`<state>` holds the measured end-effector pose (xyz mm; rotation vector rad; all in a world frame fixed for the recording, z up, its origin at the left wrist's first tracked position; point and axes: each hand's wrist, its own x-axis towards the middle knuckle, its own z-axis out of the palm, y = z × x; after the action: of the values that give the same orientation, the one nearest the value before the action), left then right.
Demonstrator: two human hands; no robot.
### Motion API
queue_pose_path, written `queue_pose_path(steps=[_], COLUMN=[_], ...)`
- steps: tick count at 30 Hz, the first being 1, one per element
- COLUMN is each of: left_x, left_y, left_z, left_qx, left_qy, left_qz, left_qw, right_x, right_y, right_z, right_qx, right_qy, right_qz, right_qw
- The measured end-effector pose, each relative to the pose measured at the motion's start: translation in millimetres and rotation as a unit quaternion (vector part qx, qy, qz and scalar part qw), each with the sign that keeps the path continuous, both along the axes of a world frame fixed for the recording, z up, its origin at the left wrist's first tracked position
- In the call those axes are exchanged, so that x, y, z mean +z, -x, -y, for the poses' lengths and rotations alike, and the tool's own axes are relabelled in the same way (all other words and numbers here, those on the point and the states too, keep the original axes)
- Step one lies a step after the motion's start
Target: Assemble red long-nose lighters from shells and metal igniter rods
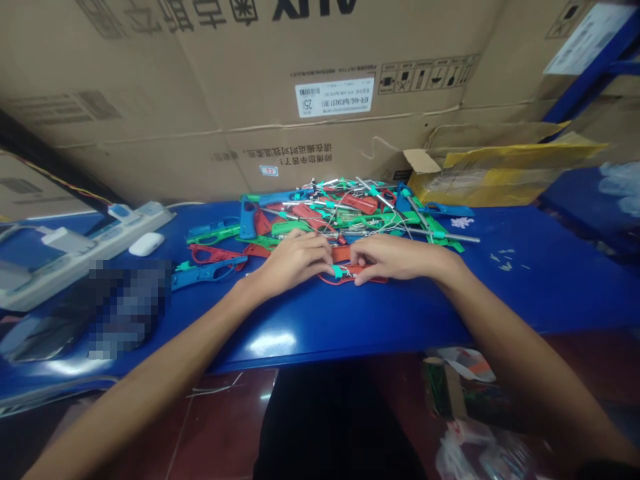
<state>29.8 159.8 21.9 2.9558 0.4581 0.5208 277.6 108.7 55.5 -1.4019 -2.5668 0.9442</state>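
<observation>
A red plastic handle shell (pixel 327 279) lies on the blue table close in front of the pile. At its middle sits a small teal plastic part (pixel 341 271) with thin pale wires. My left hand (pixel 299 262) is closed from the left, its fingertips pinching at the teal part. From the right, my right hand (pixel 387 257) pinches the red shell beside the wires with thumb and forefinger. Both hands partly hide the shell. Just beyond them is a heap of red, green and blue handle shells (pixel 370 203), mixed with metal rods and wires.
Large cardboard boxes (pixel 175 93) stand behind the table. An open taped carton (pixel 490 177) is at the back right. Small pale bits (pixel 505 260) lie at right. A power strip (pixel 120 233), white case (pixel 147 244) and blue handle shell (pixel 205 274) lie at left.
</observation>
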Motion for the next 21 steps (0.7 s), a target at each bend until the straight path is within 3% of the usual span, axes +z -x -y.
queue_pose_path(steps=[11,21], left_x=[-3.4,0.1], left_y=[-0.3,3.1], left_z=[-2.4,-3.3], left_qx=[-0.004,0.009], left_qy=[0.028,0.018], left_qz=[0.020,0.029], left_qw=[0.999,0.999], right_x=[4.4,9.4], right_y=[-6.1,0.0], right_z=[0.9,2.9], right_qx=[0.060,0.022], right_qy=[0.013,-0.011], right_qz=[-0.026,-0.080], right_qw=[0.998,0.996])
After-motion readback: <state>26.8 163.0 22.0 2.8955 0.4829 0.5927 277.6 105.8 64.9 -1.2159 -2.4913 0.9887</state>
